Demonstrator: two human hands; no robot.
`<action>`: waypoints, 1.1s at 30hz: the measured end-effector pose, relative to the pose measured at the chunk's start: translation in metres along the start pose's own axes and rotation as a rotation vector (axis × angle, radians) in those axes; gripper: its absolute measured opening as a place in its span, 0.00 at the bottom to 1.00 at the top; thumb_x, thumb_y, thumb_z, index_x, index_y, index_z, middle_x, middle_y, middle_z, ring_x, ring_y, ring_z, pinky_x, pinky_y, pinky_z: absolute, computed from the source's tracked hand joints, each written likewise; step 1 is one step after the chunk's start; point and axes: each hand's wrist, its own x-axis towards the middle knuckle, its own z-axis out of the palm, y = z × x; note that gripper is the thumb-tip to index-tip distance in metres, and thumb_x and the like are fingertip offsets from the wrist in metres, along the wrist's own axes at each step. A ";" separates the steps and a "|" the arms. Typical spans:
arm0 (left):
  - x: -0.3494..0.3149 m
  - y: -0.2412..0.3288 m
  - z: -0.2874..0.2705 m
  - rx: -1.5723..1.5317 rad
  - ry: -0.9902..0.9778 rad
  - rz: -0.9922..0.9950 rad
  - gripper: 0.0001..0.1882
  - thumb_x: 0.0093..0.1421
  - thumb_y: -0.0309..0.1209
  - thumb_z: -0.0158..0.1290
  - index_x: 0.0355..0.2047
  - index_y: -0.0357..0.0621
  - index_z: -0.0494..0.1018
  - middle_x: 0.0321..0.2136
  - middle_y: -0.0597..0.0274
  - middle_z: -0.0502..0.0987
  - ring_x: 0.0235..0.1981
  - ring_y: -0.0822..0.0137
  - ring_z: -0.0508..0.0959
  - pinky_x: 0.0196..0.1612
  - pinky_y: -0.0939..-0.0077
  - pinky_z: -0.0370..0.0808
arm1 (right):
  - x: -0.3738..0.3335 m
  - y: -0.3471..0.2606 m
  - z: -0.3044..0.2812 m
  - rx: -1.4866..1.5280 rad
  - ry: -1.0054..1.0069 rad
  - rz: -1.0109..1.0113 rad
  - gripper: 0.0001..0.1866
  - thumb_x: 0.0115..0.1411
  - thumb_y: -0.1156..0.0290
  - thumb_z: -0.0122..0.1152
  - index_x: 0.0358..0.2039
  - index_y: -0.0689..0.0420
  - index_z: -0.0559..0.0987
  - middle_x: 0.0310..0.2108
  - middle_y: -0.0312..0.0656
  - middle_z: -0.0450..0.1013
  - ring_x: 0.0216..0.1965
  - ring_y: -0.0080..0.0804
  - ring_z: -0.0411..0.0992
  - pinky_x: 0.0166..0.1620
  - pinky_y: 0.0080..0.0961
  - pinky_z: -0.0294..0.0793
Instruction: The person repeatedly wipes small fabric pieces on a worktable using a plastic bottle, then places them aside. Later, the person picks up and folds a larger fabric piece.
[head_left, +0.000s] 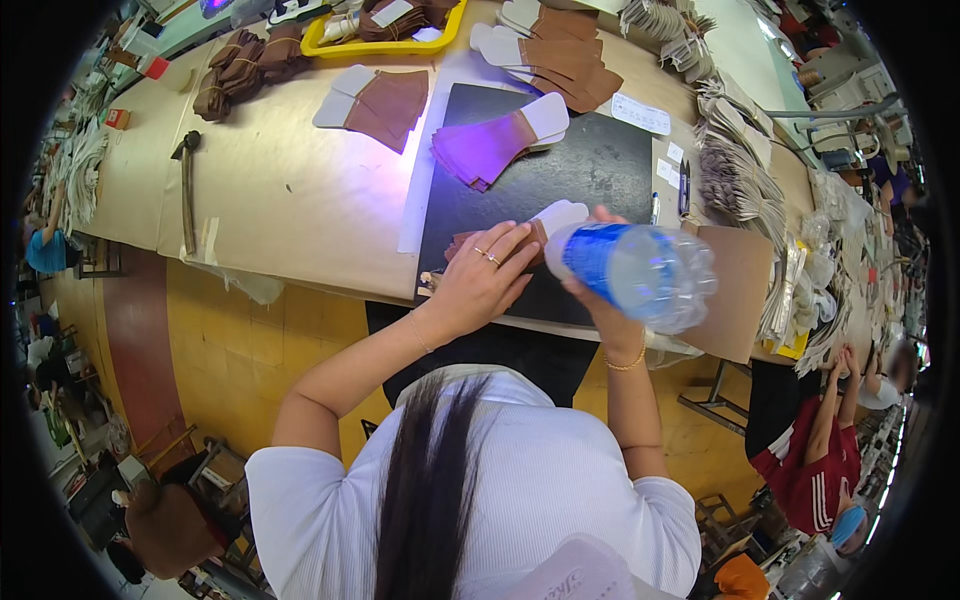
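My right hand is wrapped round a clear plastic bottle with a blue label. The bottle is tilted, its narrower end towards my left hand, and that end is hard to make out. Palm down, my left hand lies with its fingers stretched over brown flat pieces with a white end, partly hidden beneath it. Under them is a black mat. Farther up the mat, a fanned stack of similar pieces glows purple under a coloured light.
More fanned brown-and-white pieces lie beyond the mat. A yellow tray holds brown bundles at the back. On the left rests a hammer. Pens and stacked grey pieces are at the right. Co-workers sit farther off.
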 end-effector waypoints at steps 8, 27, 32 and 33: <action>-0.008 -0.010 0.017 0.045 0.024 0.011 0.23 0.56 0.29 0.58 0.53 0.40 0.71 0.55 0.51 0.69 0.55 0.51 0.70 0.55 0.56 0.68 | -0.001 0.040 -0.009 -0.068 0.115 -0.018 0.40 0.49 0.72 0.75 0.61 0.57 0.65 0.60 0.41 0.66 0.59 0.34 0.66 0.62 0.30 0.64; -0.007 -0.007 0.014 0.033 0.012 -0.012 0.23 0.56 0.27 0.58 0.53 0.41 0.70 0.57 0.52 0.68 0.56 0.50 0.69 0.56 0.55 0.67 | 0.028 -0.001 -0.009 0.044 0.291 0.069 0.31 0.49 0.75 0.74 0.54 0.63 0.73 0.50 0.45 0.75 0.48 0.37 0.75 0.54 0.30 0.73; -0.009 -0.010 0.016 0.038 0.000 0.006 0.23 0.55 0.27 0.59 0.52 0.41 0.71 0.56 0.52 0.69 0.56 0.51 0.69 0.55 0.56 0.68 | 0.026 0.026 -0.005 -0.248 0.258 -0.128 0.24 0.48 0.68 0.76 0.45 0.62 0.80 0.42 0.43 0.79 0.41 0.38 0.77 0.50 0.32 0.75; -0.008 -0.010 0.017 0.043 0.013 0.006 0.22 0.55 0.27 0.59 0.52 0.40 0.71 0.56 0.52 0.69 0.56 0.51 0.69 0.55 0.56 0.68 | 0.032 0.027 -0.016 -0.392 0.305 -0.154 0.23 0.47 0.68 0.76 0.44 0.62 0.80 0.40 0.43 0.80 0.39 0.38 0.78 0.48 0.31 0.76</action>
